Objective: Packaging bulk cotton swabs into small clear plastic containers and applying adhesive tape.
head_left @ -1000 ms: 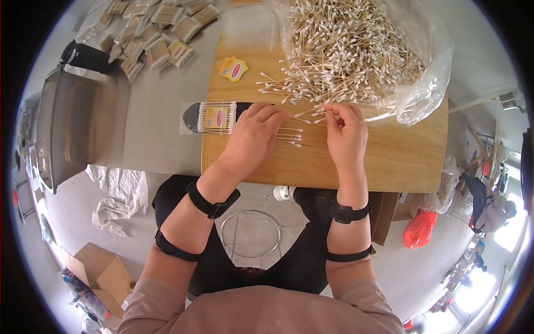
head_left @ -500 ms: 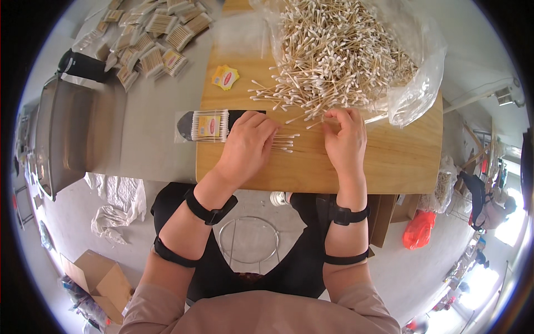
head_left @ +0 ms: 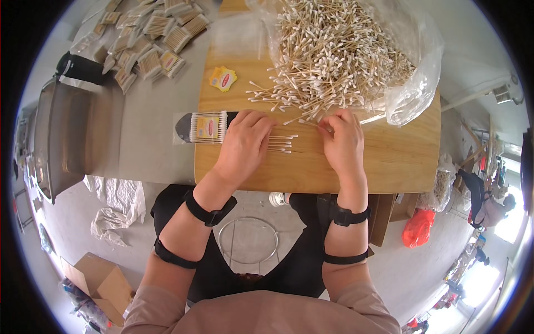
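The left hand (head_left: pixel 245 146) lies palm-down on the wooden table (head_left: pixel 400 158), covering a small row of cotton swabs (head_left: pixel 281 143) whose white tips stick out at its three o'clock side; the hand presses them flat rather than closing around them. At its nine o'clock, touching the fingers, lies a clear packet of swabs (head_left: pixel 207 127) with a yellow label, hanging partly over the table's edge. The right hand (head_left: pixel 343 142) rests well apart from the left, its fingertips pinched narrowly at the edge of the loose swabs, though what they hold is too small to tell. At twelve o'clock from both hands a big heap of swabs (head_left: pixel 334 53) spills from an open plastic bag (head_left: pixel 414 83). Two small yellow labels (head_left: pixel 223 78) lie at eleven o'clock, and further that way sit many filled packets (head_left: pixel 150 39) on a grey surface. A metal bin (head_left: pixel 61 139) stands at nine o'clock.
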### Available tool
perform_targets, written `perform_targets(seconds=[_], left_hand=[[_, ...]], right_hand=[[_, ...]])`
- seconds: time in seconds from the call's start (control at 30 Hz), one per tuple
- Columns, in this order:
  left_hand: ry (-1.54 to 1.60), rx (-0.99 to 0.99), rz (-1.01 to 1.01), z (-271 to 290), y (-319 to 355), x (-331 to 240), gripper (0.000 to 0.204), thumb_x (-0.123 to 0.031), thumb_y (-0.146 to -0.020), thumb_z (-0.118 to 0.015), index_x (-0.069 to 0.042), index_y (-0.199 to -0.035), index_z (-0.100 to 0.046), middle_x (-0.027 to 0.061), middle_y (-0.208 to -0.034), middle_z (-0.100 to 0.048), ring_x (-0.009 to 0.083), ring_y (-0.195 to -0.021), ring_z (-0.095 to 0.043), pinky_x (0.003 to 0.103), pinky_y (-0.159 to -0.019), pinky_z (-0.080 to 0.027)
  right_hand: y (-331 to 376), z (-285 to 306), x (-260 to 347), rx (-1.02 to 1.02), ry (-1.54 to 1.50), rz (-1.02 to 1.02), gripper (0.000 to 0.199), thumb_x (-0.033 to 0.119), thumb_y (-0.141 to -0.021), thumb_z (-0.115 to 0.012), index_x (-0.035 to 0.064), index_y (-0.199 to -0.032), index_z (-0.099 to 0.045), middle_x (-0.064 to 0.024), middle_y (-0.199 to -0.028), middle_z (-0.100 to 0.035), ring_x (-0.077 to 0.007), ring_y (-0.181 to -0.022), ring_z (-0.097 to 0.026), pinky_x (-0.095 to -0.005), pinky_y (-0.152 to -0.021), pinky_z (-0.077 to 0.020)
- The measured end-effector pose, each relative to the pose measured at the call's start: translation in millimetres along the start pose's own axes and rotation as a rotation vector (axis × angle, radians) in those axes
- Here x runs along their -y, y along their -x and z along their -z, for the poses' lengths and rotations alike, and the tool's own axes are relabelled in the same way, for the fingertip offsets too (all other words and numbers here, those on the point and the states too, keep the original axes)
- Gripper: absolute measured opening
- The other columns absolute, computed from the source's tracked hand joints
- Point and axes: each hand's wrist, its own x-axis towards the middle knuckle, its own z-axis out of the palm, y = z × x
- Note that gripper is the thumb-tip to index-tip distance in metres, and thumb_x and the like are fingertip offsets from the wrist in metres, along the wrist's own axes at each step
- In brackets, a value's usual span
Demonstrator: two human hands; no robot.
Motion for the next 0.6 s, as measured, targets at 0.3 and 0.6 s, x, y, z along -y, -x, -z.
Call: perform_targets(seconds=[0.3, 0.6], left_hand=[[-0.029, -0.058, 0.045, 5.8, -1.1, -2.3, 0.036, 0.012, -0.072, -0.057, -0.001, -0.105, -0.064, 0.0138, -0.101, -0.064, 0.0362, -0.097, -0.058, 0.044, -0.084, -0.049], [-0.038, 0.038, 0.036, 1.0, 0.9, -2.4, 0.033, 0.009, -0.078, -0.059, -0.003, -0.107, -0.066, 0.013, -0.105, -0.063, 0.035, -0.101, -0.058, 0.043, -0.088, -0.049]], right_hand=[[1.7, -20.4, 39.8, 0.07, -0.108, 0.178, 0.006, 0.005, -0.076, -0.073, 0.0072, -0.081, -0.069, -0.0056, -0.086, -0.058, -0.0289, -0.09, -0.06, -0.0405, -0.075, -0.051], [-6.5, -16.3, 23.9, -0.103, -0.068, 0.09, 0.014, 0.003, -0.078, -0.071, 0.0114, -0.09, -0.071, -0.0058, -0.086, -0.059, -0.0289, -0.086, -0.061, -0.0412, -0.072, -0.0506]])
